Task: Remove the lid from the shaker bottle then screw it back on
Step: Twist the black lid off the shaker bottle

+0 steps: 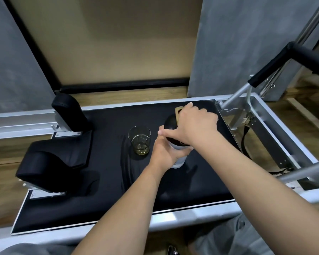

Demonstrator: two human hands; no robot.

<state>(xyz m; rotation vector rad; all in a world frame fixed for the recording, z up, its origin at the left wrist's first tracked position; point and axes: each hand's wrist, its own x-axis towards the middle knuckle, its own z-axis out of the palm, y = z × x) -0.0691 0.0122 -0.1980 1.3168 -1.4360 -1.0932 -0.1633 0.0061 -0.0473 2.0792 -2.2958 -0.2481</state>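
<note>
A shaker bottle (180, 160) with a pale translucent body stands upright on the black padded platform (103, 181), right of centre. My left hand (166, 153) is wrapped around its body from the left. A black domed lid (170, 123) with a tan loop (179, 111) sits on top of the bottle. My right hand (195, 124) grips that lid from above and from the right, thumb stretched across its near side. Whether the lid is seated on the threads or lifted is hidden by my fingers.
A clear glass (139, 142) with a little yellowish liquid stands just left of the bottle. Black shoulder pads (70, 113) and a headrest (50, 168) lie at the left end. A metal frame with a padded bar (273, 70) rises at the right.
</note>
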